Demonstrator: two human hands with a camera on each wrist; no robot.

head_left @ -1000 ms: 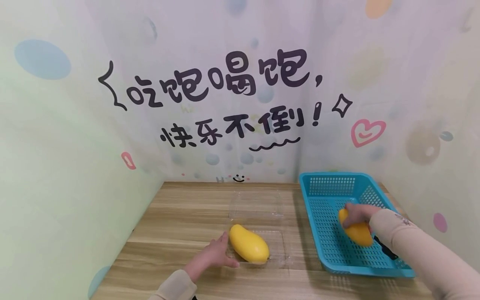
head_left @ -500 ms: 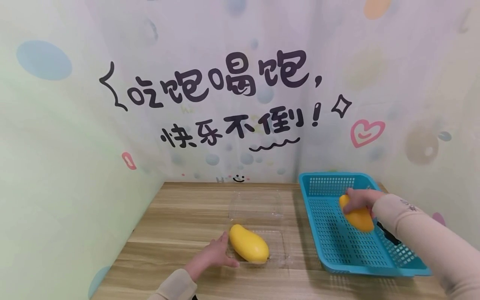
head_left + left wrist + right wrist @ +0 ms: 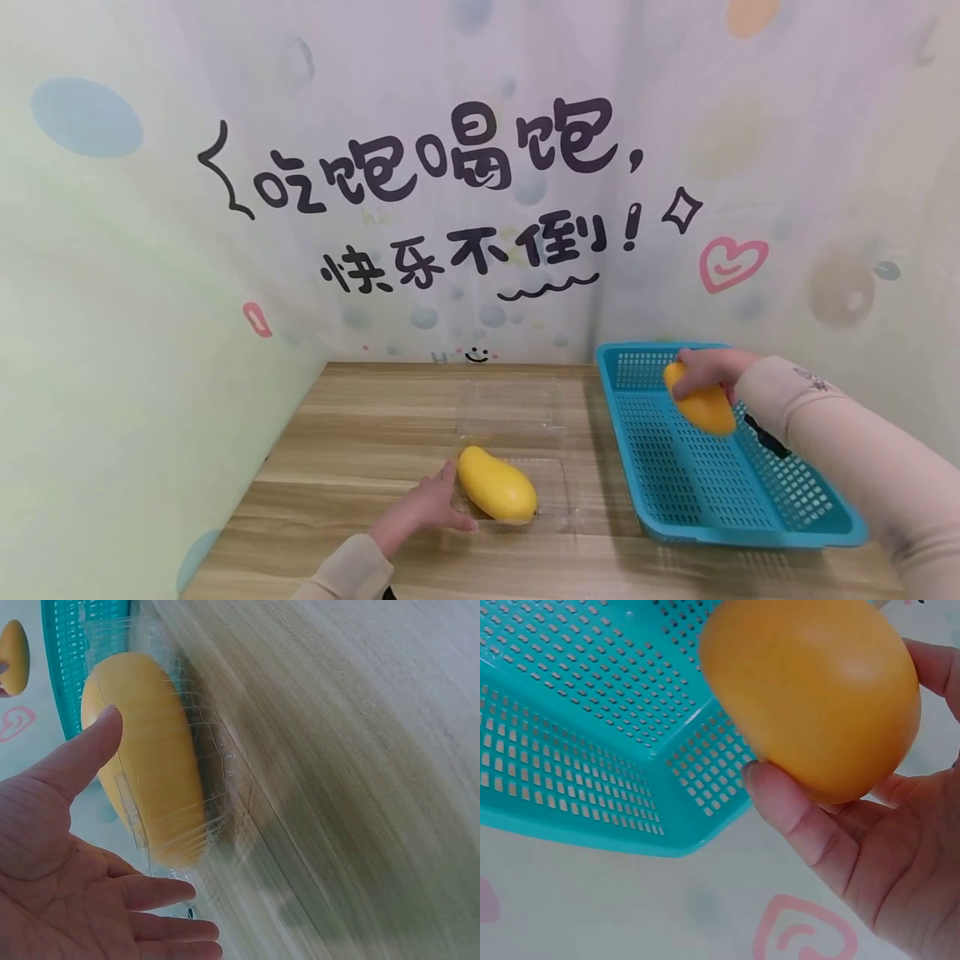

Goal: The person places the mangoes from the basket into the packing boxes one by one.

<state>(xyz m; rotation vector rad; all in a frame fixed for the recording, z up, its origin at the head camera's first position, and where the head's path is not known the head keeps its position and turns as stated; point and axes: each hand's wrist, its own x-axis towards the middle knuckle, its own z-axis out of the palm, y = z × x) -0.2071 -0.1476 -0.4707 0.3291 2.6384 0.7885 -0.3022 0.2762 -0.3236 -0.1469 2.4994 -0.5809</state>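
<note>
In the head view a yellow mango [image 3: 497, 486] lies in the left part of a clear plastic clamshell box [image 3: 555, 492], whose lid is folded back behind it. My left hand [image 3: 429, 505] is at the box's left side, fingers spread and thumb by the front edge; the left wrist view shows the palm [image 3: 67, 900] facing the mango. Over the blue basket, my right hand [image 3: 708, 372] grips a second, more orange mango [image 3: 705, 408] from above. In the right wrist view, fingers and thumb are around that mango [image 3: 817, 697], which hangs above the basket floor.
The perforated blue basket [image 3: 633, 492] stands on the right of the wooden table [image 3: 360, 442], holding nothing else that shows. Behind is a printed wall cloth [image 3: 420, 83] with dark lettering, and a pale cloth [image 3: 150, 333] bounds the left.
My right hand has lifted the orange mango up from the basket floor, lately shifting a little left. The basket's right front end has swung outward to the right. My left hand stays put.
</note>
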